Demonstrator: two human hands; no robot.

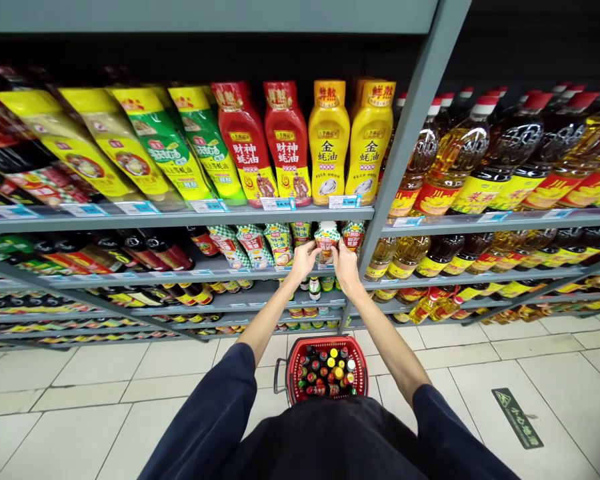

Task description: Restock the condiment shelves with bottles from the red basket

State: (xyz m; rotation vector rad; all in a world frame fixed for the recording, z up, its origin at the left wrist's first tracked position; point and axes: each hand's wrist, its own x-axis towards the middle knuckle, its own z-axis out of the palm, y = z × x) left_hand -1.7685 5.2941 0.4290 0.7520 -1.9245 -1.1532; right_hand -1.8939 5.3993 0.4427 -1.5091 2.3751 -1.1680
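Note:
Both my arms reach forward to the second shelf. Between my hands stands a sauce bottle (327,241) with a white cap and a green-checked label. My left hand (305,259) grips its left side, and my right hand (345,263) grips the right side, fingers closed around it. Its lower part sits close to the shelf edge; whether it touches the shelf I cannot tell. Similar checked bottles (255,247) stand to the left, and another bottle (353,235) is just behind my right hand.
On the shelf above are red oyster sauce bottles (287,147) and yellow ones (329,143). Cooking oil bottles (443,160) fill the shelves right of a grey upright (405,133). A red basket (363,367) holding several bottles is on the tiled floor, near a green floor sign (517,419).

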